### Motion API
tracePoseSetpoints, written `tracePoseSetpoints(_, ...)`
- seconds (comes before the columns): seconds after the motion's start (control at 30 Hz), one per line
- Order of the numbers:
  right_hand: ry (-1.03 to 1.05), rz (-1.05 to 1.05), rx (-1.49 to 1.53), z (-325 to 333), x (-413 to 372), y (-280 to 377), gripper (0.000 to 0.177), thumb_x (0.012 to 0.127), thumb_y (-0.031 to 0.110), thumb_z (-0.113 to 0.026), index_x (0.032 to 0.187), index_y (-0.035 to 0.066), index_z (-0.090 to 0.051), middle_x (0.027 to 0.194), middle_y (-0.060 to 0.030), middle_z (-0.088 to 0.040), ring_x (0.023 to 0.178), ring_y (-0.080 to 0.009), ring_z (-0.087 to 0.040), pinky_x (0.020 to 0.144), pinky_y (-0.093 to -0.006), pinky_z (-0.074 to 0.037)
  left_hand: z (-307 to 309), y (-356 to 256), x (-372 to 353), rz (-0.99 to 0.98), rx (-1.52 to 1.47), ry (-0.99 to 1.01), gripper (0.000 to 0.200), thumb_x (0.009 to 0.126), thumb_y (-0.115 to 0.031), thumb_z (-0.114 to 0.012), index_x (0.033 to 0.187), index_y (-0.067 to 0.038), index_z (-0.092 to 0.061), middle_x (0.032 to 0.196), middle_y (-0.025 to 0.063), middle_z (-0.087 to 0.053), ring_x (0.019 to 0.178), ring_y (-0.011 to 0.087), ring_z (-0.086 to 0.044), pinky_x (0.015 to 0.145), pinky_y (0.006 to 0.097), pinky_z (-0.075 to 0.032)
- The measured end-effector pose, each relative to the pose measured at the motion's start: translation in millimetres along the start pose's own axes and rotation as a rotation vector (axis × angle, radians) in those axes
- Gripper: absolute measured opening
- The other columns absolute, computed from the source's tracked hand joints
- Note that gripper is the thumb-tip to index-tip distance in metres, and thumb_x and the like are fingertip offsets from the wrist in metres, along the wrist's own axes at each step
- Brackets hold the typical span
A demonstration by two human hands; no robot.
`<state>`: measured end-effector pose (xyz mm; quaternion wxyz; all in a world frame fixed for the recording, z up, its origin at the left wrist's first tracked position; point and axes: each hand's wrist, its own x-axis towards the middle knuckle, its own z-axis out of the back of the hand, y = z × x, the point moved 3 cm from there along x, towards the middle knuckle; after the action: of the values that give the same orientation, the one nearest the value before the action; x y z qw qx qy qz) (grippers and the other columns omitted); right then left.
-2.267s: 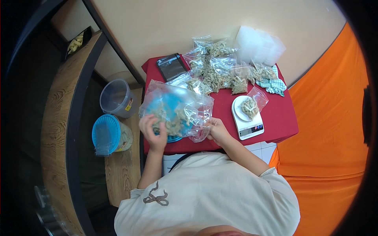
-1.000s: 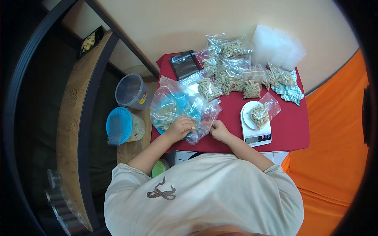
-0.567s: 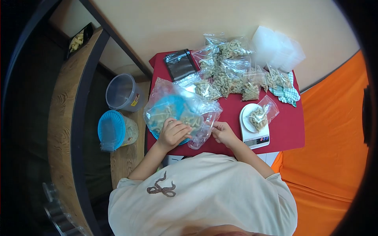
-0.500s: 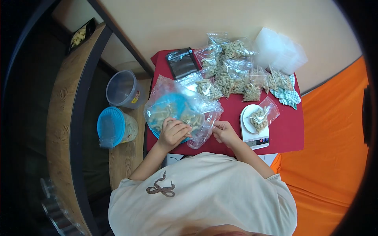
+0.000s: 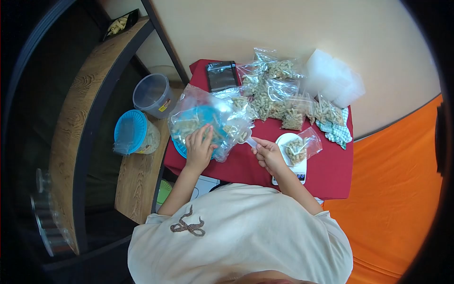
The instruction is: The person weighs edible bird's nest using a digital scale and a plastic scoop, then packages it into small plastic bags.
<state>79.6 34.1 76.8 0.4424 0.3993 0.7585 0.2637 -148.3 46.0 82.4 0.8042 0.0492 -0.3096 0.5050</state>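
A large clear plastic bag [image 5: 227, 118] with pale dried pieces inside lies over a blue tray [image 5: 179, 147] at the table's left. My left hand [image 5: 199, 150] rests on the bag with its fingers spread. Closed around the handle of a white scoop [image 5: 251, 141] is my right hand [image 5: 269, 156]. The scoop's head is at the right edge of the bag and carries some pieces; whether it is fully inside cannot be seen. Just right of that hand, a small filled bag [image 5: 295, 151] sits on a white kitchen scale [image 5: 303, 174].
Several filled clear bags [image 5: 269, 102] crowd the back of the red tablecloth [image 5: 331, 163]. Black pouches [image 5: 221, 75], white translucent containers [image 5: 333, 78] and a checked cloth [image 5: 335, 131] lie around them. Left of the table stand a clear tub [image 5: 151, 94] and a blue-lidded tub [image 5: 131, 132].
My right hand now holds the scoop by its handle at the bag's edge. My left hand's fingers have spread from a curled pose. The view has shifted slightly.
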Motion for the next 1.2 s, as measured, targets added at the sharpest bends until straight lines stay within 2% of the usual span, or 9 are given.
tracePoseSetpoints(0.13, 0.015, -0.005, 0.000, 30, -29, 2, 0.033, 0.090, 0.006, -0.042, 0.123, 0.002, -0.045, 0.074, -0.0018, -0.051, 0.045, -0.0020, -0.029, 0.036, -0.0160, -0.021, 6, -13, -8, 0.039, -0.113, -0.128, 0.069, 0.087, -0.055, -0.029, 0.124, 0.002, -0.039, 0.121, 0.0177, -0.045, 0.113, 0.0334, -0.037, 0.094, 0.0446, -0.025)
tracePoseSetpoints(0.23, 0.028, 0.000, 0.024, 62, -60, 7, 0.033, 0.089, 0.005, -0.044, 0.122, 0.001, -0.046, 0.075, -0.0046, -0.052, 0.045, -0.0017, -0.029, 0.035, -0.0157, -0.020, 18, -35, -19, -0.024, -0.148, -0.291, 0.070, 0.086, -0.056, -0.032, 0.121, 0.003, -0.041, 0.119, 0.0181, -0.046, 0.110, 0.0339, -0.037, 0.094, 0.0449, -0.024)
tracePoseSetpoints(0.4, -0.185, 0.143, 0.010, 130, -117, 29, 0.035, 0.086, 0.005, -0.046, 0.121, -0.001, -0.047, 0.075, -0.0050, -0.054, 0.042, -0.0015, -0.029, 0.035, -0.0158, -0.021, 10, -91, -12, -0.191, -0.134, -0.457, 0.034, 0.071, -0.015, -0.061, 0.103, -0.005, -0.052, 0.105, 0.0108, -0.051, 0.096, 0.0288, -0.044, 0.084, 0.0413, -0.035)
tracePoseSetpoints(0.6, -0.469, 0.354, -0.044, 199, -181, 69, 0.030, 0.087, 0.005, -0.043, 0.116, 0.000, -0.051, 0.068, -0.0026, -0.052, 0.042, -0.0018, -0.031, 0.033, -0.0152, -0.023, -50, -200, 70, -0.227, -0.520, 0.094, 0.048, 0.071, -0.022, -0.064, 0.112, -0.002, -0.048, 0.109, 0.0165, -0.049, 0.102, 0.0333, -0.047, 0.087, 0.0414, -0.035)
tracePoseSetpoints(0.7, -0.541, 0.385, -0.064, 228, -201, 69, 0.030, 0.087, 0.005, -0.043, 0.116, 0.000, -0.051, 0.067, -0.0019, -0.052, 0.042, -0.0018, -0.031, 0.033, -0.0153, -0.023, -96, -247, 102, -0.185, -0.442, 0.249, 0.075, 0.065, -0.041, -0.068, 0.120, 0.001, -0.039, 0.116, 0.0197, -0.045, 0.109, 0.0341, -0.042, 0.091, 0.0426, -0.034)
tracePoseSetpoints(0.8, -0.580, 0.386, -0.044, 245, -214, 68, 0.030, 0.087, 0.006, -0.043, 0.115, 0.000, -0.051, 0.066, -0.0015, -0.052, 0.041, -0.0021, -0.032, 0.033, -0.0154, -0.024, -139, -270, 120, 0.041, -0.046, 0.482, 0.105, 0.052, -0.066, -0.067, 0.119, 0.010, -0.037, 0.119, 0.0253, -0.043, 0.114, 0.0334, -0.041, 0.096, 0.0434, -0.031)
tracePoseSetpoints(0.93, -0.550, 0.339, -0.024, 259, -219, 63, 0.029, 0.086, 0.009, -0.047, 0.112, -0.001, -0.053, 0.063, -0.0013, -0.052, 0.040, -0.0020, -0.033, 0.034, -0.0154, -0.024, -144, -277, 133, 0.037, 0.051, 0.755, 0.087, 0.053, -0.056, -0.071, 0.111, 0.004, -0.048, 0.109, 0.0188, -0.052, 0.102, 0.0325, -0.051, 0.090, 0.0437, -0.038)
tracePoseSetpoints(1.1, -0.503, 0.316, -0.171, 257, -212, 81, 0.028, 0.085, 0.011, -0.050, 0.109, -0.002, -0.055, 0.060, 0.0002, -0.051, 0.041, -0.0014, -0.034, 0.034, -0.0156, -0.023, -138, -261, 115, 0.091, -0.248, 0.549, 0.071, 0.055, -0.039, -0.074, 0.109, 0.000, -0.050, 0.109, 0.0176, -0.052, 0.097, 0.0312, -0.054, 0.084, 0.0380, -0.044)
tracePoseSetpoints(1.2, -0.476, 0.366, -0.390, 239, -204, 105, 0.023, 0.083, 0.010, -0.054, 0.101, -0.003, -0.062, 0.058, 0.0015, -0.052, 0.044, -0.0023, -0.039, 0.038, -0.0169, -0.027, -123, -256, 99, -0.037, -0.458, 0.252, 0.068, 0.057, -0.033, -0.074, 0.112, -0.001, -0.049, 0.110, 0.0167, -0.050, 0.099, 0.0298, -0.054, 0.086, 0.0369, -0.044)
